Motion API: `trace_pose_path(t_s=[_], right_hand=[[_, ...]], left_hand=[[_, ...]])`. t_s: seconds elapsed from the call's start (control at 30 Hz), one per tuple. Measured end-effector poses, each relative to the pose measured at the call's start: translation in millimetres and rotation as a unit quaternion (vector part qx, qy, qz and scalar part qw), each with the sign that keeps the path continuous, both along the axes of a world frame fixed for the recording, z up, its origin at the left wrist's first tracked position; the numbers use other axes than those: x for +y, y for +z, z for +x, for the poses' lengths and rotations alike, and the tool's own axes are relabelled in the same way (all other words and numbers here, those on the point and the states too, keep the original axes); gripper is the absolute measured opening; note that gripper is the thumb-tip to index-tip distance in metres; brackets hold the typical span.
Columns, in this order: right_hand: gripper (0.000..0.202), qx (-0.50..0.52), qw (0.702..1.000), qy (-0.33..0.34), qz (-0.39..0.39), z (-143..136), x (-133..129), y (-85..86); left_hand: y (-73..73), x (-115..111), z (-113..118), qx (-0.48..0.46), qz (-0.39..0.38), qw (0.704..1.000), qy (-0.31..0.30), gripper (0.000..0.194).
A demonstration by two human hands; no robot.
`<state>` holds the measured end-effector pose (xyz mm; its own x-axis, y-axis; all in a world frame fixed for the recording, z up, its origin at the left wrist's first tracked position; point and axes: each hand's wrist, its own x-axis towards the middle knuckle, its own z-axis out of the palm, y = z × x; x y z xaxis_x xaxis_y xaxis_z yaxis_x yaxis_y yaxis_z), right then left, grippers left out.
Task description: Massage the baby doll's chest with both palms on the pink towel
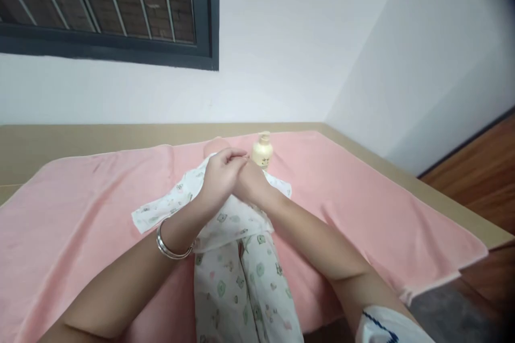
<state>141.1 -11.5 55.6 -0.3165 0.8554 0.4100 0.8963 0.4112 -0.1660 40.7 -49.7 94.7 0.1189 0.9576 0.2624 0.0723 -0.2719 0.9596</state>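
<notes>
My left hand point(220, 176) and my right hand point(251, 181) are pressed together over the chest of a small white printed top point(235, 220). The fingers of my left hand curl over my right hand, whose fingers are mostly hidden. Below the top, white printed trousers point(263, 273) stretch toward me. A pale rounded shape point(216, 144), partly hidden, shows just behind my left hand. Close beyond my right hand, a cream pump bottle point(263, 151) stands upright. Everything rests on a pink towel point(354, 198).
The towel covers a beige surface point(92, 136) against a white wall point(273, 53). A dark-framed barred window point(207, 16) is at the upper left. Brown wood point(483, 187) shows at the right edge, with a grey patch point(446, 311) below it.
</notes>
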Motion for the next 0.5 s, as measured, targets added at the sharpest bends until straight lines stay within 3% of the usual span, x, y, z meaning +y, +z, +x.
trace_pose_path(t_s=[0.07, 0.13, 0.2, 0.3, 0.4, 0.5], right_hand=[[0.028, -0.01, 1.0, 0.014, 0.017, 9, -3, 10.2], [0.037, 0.001, 0.999, 0.006, 0.051, 22, -2, 22.5], [0.045, 0.03, 0.994, -0.034, 0.104, 38, 2, 33.4], [0.056, 0.079, 0.981, -0.107, 0.14, 60, 11, 41.7], [0.061, 0.097, 0.985, -0.116, 0.083, 73, 20, 40.4], [0.06, 0.049, 0.993, -0.107, 0.026, 76, 27, 36.5]], left_hand=[[3.1, 17, -5, -0.169, -0.053, 0.984, -0.005, 0.014], [6.2, 28, -8, -0.323, -0.118, 0.938, -0.044, 0.014], [9.1, 36, -10, -0.415, -0.19, 0.884, -0.098, 0.024], [11.8, 48, -6, -0.453, -0.29, 0.828, -0.161, 0.048], [12.6, 63, 10, -0.463, -0.349, 0.794, -0.182, 0.065], [13.8, 77, 30, -0.486, -0.372, 0.768, -0.19, 0.073]])
